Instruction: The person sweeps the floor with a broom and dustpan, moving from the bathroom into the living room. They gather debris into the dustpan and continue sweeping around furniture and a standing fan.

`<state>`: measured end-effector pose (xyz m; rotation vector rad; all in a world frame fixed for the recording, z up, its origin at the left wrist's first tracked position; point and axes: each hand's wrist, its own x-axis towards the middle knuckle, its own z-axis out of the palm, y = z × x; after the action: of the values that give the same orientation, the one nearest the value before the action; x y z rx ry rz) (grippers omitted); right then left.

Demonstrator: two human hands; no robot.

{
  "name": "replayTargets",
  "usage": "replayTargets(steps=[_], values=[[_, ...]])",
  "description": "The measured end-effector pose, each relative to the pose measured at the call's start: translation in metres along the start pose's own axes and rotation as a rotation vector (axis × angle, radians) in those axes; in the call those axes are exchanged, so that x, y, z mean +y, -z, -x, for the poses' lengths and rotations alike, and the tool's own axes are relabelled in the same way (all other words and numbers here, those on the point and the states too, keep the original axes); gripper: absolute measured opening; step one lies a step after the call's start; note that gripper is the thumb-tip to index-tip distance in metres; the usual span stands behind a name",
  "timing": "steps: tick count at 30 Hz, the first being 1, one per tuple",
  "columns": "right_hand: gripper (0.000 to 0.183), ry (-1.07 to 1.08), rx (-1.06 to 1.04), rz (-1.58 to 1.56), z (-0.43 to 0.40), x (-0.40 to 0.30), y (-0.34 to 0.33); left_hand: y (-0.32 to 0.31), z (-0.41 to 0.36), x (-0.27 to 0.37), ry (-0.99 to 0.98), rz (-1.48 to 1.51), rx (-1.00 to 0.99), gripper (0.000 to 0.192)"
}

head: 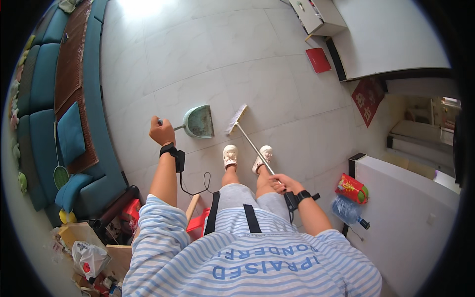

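Observation:
My left hand (161, 131) is closed around the handle of a greenish long-handled dustpan (198, 121), whose open edge faces right toward the broom. Rusty or dirty patches mark the pan's inside. In my right hand (285, 183) is the metal stick of a broom (255, 148). The broom's head (236, 119), with pale bristles, is just right of the dustpan and apart from it, in front of my feet. Each wrist wears a black strapped device.
A blue sofa (44, 81) with a badminton racket (59, 174) lines the left. A red booklet (318, 60) lies on the tiles (222, 44) near a white cabinet (323, 16). By the right wall stand a red package (350, 188) and a water bottle (347, 208). A red stool (198, 224) is close behind my left leg.

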<state>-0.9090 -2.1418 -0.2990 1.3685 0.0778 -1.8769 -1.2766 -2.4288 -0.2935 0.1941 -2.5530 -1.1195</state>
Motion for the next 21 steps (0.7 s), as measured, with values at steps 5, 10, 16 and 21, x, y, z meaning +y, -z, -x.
replayTargets(steps=[5, 10, 16, 21], values=[[0.044, 0.038, 0.015, -0.087, -0.034, -0.016, 0.003, 0.009, 0.023, 0.005, -0.004, -0.035, 0.000, 0.010], [0.025, 0.079, -0.190, -0.479, -0.036, -0.019, 0.025, 0.007, 0.058, 0.023, 0.010, -0.033, -0.031, 0.010], [0.013, 0.204, -0.206, -0.478, 0.002, -0.023, 0.109, -0.023, 0.107, 0.077, -0.084, -0.070, -0.038, 0.009], [0.009, 0.272, -0.153, -0.411, 0.070, -0.041, 0.201, -0.057, 0.155, 0.143, -0.015, -0.067, -0.247, 0.005]])
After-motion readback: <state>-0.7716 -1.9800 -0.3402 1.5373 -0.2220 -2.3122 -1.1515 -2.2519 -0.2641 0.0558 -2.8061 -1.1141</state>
